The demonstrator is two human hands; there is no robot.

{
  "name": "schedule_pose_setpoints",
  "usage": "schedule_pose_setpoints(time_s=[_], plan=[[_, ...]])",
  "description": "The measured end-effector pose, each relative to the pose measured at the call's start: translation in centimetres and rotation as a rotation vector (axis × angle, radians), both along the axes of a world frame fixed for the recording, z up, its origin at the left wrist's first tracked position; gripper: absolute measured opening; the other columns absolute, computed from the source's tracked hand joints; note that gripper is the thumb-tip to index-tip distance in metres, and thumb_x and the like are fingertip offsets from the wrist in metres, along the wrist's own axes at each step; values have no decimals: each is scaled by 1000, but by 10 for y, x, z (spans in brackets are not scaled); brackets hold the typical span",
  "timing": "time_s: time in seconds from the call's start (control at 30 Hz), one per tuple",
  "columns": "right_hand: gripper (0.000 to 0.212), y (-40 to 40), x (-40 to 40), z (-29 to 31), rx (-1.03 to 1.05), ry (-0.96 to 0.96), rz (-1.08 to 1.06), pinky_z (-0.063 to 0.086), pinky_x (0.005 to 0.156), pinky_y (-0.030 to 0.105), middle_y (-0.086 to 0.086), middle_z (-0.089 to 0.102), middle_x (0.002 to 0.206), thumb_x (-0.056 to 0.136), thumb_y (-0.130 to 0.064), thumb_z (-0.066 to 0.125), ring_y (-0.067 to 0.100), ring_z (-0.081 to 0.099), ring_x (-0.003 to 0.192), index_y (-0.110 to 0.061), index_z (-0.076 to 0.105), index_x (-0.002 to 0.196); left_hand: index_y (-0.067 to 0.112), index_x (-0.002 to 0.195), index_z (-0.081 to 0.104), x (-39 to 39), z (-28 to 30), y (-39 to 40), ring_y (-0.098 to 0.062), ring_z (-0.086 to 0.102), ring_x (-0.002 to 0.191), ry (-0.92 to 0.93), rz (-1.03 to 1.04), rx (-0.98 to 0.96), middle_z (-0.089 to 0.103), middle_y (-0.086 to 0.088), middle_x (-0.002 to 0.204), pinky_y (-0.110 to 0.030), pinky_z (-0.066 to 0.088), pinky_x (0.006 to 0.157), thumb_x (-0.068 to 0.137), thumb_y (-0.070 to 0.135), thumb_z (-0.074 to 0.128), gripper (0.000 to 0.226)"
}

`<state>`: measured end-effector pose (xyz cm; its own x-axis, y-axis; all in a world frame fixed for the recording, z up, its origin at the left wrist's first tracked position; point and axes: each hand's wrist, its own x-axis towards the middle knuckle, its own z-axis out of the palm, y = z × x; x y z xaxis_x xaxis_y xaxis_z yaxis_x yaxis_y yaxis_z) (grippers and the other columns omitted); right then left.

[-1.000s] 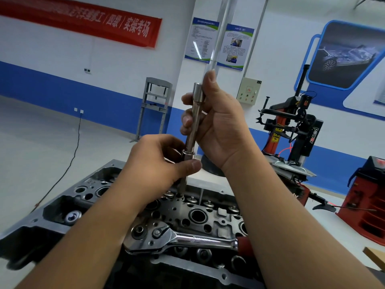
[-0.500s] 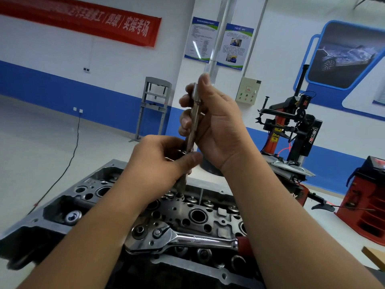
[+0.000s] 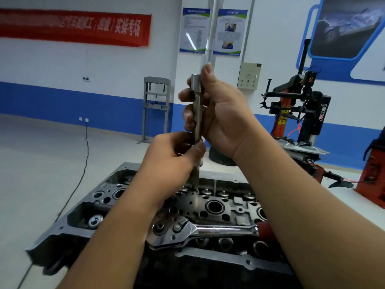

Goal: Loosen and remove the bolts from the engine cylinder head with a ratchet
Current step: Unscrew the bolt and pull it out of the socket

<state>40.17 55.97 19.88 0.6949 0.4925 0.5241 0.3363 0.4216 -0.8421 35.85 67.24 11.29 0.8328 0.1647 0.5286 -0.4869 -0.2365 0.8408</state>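
A grey metal cylinder head (image 3: 229, 207) fills the lower middle of the head view. Above its far side I hold a long steel socket extension (image 3: 196, 105) upright; my right hand (image 3: 218, 115) grips its upper shaft. My left hand (image 3: 177, 155) pinches the lower part, where a long bolt (image 3: 195, 178) hangs from the socket, its tip just above a hole in the head. A chrome ratchet (image 3: 200, 232) with a red grip lies flat on the head's near side, free of both hands.
A red and black tyre changer (image 3: 302, 113) stands behind on the right, beside a red machine (image 3: 373, 180). A grey press frame (image 3: 156, 107) stands against the blue and white wall. A black cable (image 3: 83, 163) runs across the floor on the left.
Both hands have risen slightly with the extension, and the bolt's shank shows longer under my left hand. The ratchet has not moved.
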Motion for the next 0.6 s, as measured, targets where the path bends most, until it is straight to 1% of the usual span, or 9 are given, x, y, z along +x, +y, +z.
schedule_pose_setpoints(time_s=[0.07, 0.13, 0.23, 0.3, 0.33, 0.4, 0.47, 0.53, 0.6], plan=[[37, -1, -1, 1, 2, 40, -4, 47, 53, 32, 6, 70, 77, 106, -44, 49, 21, 56, 52, -9, 57, 101, 30, 96, 73, 1, 0, -2, -13, 77, 87, 33, -62, -1, 79, 5, 91, -54, 61, 89, 104, 17, 61, 20], [38, -3, -2, 2, -5, 68, -6, 46, 54, 31, 5, 70, 76, 107, -45, 47, 20, 55, 51, -10, 59, 101, 32, 94, 72, 1, -1, -2, -13, 78, 86, 33, -64, 11, 78, 5, 92, -53, 63, 85, 105, 12, 60, 25], [35, -4, -3, 1, -24, 29, -31, 47, 57, 34, 4, 70, 76, 103, -46, 55, 20, 56, 53, -11, 57, 102, 33, 91, 73, 1, -2, 1, -19, 79, 80, -6, 18, -18, 79, 4, 87, -52, 65, 77, 91, 16, 79, 18], [33, -3, -2, -1, -18, -13, -45, 50, 56, 35, 4, 70, 77, 102, -42, 60, 20, 57, 54, -10, 53, 101, 33, 88, 74, 1, -4, 5, -19, 78, 76, -28, 93, -5, 78, 4, 84, -49, 65, 75, 79, 26, 91, 21], [32, -3, -1, -1, -13, -23, -43, 50, 56, 36, 5, 70, 78, 103, -41, 59, 20, 57, 54, -10, 53, 100, 30, 87, 74, 0, -3, 5, -20, 78, 75, -33, 112, -6, 77, 4, 82, -48, 65, 76, 76, 29, 92, 21], [35, -2, 0, 0, -8, -19, -30, 49, 57, 36, 6, 71, 80, 105, -43, 54, 21, 58, 55, -8, 56, 100, 26, 91, 75, 0, -2, 3, -20, 78, 78, -16, 71, -12, 78, 2, 83, -50, 64, 78, 84, 29, 86, 14], [40, -1, 1, 1, -4, 7, -16, 46, 59, 35, 6, 71, 82, 107, -46, 48, 22, 58, 56, -8, 60, 100, 25, 102, 72, 0, -1, 0, -16, 78, 86, 35, -44, -22, 79, 3, 89, -48, 64, 80, 99, 24, 70, 3], [44, -3, 2, 1, 1, 34, -14, 44, 59, 34, 5, 71, 82, 108, -46, 43, 21, 57, 56, -9, 64, 99, 25, 109, 69, 2, -1, -1, -12, 78, 92, 61, -101, -3, 80, 5, 95, -43, 62, 82, 106, 20, 59, 12], [46, -4, 1, 2, -2, 44, -28, 46, 57, 33, 4, 70, 81, 109, -48, 42, 20, 57, 56, -10, 66, 99, 25, 111, 69, 2, -2, 1, -13, 78, 92, 47, -97, 5, 79, 4, 95, -46, 63, 83, 106, 18, 60, 12]])
